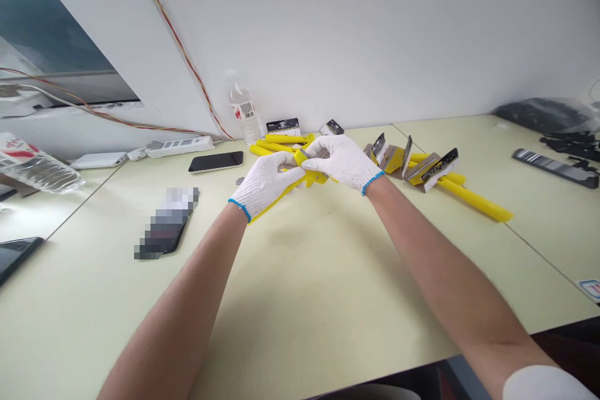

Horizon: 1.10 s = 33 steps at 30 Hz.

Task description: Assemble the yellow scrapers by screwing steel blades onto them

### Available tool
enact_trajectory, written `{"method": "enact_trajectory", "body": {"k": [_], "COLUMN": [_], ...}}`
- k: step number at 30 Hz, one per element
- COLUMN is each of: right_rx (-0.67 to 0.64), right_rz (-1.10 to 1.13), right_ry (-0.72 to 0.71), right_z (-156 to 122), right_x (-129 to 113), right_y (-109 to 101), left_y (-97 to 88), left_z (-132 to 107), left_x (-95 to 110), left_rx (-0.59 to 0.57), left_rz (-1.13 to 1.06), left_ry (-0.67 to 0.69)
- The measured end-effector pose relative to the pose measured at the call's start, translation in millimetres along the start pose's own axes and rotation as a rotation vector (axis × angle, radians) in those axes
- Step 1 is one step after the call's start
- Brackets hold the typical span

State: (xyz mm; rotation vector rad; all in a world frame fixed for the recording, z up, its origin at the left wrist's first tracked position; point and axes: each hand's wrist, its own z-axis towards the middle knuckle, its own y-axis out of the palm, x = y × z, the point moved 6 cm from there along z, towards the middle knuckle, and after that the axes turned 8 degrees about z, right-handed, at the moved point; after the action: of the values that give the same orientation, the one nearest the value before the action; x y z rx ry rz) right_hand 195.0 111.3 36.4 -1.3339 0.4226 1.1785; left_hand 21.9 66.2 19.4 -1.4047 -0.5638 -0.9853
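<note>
Gently: left hand (269, 181), right hand (344, 161), grip snug round yellow tool (317, 179); keep clear of other tools (473, 198), three o'clock.

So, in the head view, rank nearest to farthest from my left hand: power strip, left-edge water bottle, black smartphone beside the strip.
1. Black smartphone: left of your left hand.
2. Power strip: farther left, just behind the smartphone.
3. Water bottle: farthest left, at the picture's edge.

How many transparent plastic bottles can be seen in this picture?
2: an upright bottle by the wall, and a lying bottle at the picture's left edge, partly cut off.
</note>
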Motion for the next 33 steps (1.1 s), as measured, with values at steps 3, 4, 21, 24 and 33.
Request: {"method": "enact_trajectory", "body": {"k": [3, 4, 21, 24, 33], "right_rx": [-0.027, -0.03, -0.014, -0.011, -0.001], "right_rz": [0.006, 0.007, -0.165, -0.165, -0.071], "right_ry": [-0.009, -0.005, -0.022, -0.018, 0.007], "right_z": [0, 0, -17, -16, -4], "right_x": [-1, -1, -25, -25, -8], "right_y": [1, 1, 1, 1, -1], "left_y": [0.1, -0.6, -3.3, -3.8, -6.1], "left_z": [1, 1, 2, 1, -2], "left_x": [-3, -3, -4, -3, 6], "left_rx": [-0.011, -0.007, 0.037, 0.04, 0.051], "left_rz": [0.006, 0.028, 0.116, 0.143, 0.115], "left_ry": [-0.001, 0.001, -0.008, -0.005, -0.017]}}
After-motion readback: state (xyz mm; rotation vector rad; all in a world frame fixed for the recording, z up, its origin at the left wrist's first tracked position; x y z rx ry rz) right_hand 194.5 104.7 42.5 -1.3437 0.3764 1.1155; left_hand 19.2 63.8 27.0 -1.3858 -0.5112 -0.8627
